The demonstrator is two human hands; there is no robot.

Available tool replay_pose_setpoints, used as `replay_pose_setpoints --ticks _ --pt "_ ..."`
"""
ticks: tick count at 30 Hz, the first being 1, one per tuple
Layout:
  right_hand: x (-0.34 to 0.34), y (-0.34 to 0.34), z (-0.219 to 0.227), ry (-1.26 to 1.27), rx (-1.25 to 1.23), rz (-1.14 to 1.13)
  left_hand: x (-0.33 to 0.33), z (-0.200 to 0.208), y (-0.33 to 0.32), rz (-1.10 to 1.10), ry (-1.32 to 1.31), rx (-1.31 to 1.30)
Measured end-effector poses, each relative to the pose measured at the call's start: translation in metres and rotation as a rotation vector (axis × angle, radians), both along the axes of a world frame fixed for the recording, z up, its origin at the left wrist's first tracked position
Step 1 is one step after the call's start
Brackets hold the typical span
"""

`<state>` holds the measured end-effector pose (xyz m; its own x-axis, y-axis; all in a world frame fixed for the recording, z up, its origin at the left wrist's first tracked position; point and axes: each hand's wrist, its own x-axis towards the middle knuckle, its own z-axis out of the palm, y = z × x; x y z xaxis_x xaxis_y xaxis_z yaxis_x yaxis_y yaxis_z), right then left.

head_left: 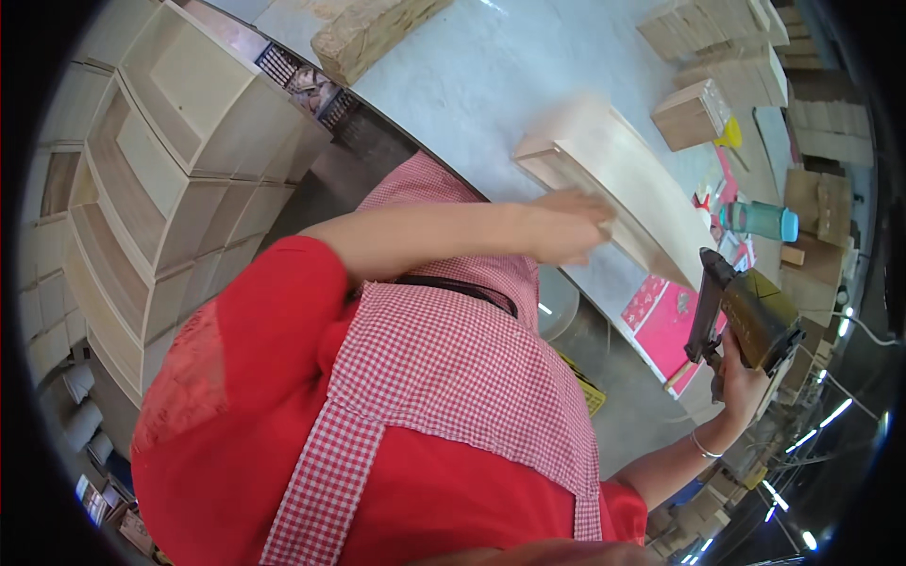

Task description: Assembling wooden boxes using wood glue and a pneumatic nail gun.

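1. We see lamps (835,413) glaring against dimness on the right.
2. We find the tabletop (444,104) bright.
3. We notice motion blur on the left hand (571,226) and the wooden box (628,156).
4. We see fisheye distortion curving the stacked boxes (184,212) on the left, inside a black rim.

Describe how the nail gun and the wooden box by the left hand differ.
The nail gun is dark, while the wooden box is pale. The nail gun is in the right hand; the wooden box is on the table. The nail gun looks sharp; the wooden box partly blurred. Both are near a hand.
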<state>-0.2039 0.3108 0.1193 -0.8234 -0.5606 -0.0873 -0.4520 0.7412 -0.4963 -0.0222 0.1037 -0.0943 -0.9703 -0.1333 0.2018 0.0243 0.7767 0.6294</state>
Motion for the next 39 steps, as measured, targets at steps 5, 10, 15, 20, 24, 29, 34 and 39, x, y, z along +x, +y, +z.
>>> replay_pose_setpoints --ticks 5,10,15,20,24,29,34,39 --pt "-0.031 0.004 -0.019 0.11 -0.147 0.284 0.103 0.04 -0.067 -0.154 0.09 1.26" --pt "-0.017 -0.035 0.001 0.152 0.003 0.384 0.07 0.004 -0.143 0.259 0.419 1.363" --pt "-0.014 -0.077 0.0 0.121 -0.033 0.558 0.039 -0.007 -0.162 0.047 -0.02 1.501" --pt "0.011 -0.114 0.008 0.039 0.013 0.655 0.028 -0.013 -0.17 -0.166 -0.159 1.596" --pt "0.023 -0.14 0.007 0.072 0.058 0.801 0.027 -0.011 -0.172 -0.219 -0.176 1.644" --pt "0.042 -0.167 0.011 0.113 0.178 0.887 0.019 -0.021 -0.176 -0.259 -0.191 1.739" --pt "0.043 -0.181 0.008 0.144 0.295 0.955 0.017 -0.024 -0.176 -0.252 -0.204 1.776" --pt "0.04 -0.188 0.003 0.123 0.29 0.966 0.021 -0.022 -0.173 -0.193 -0.182 1.708"
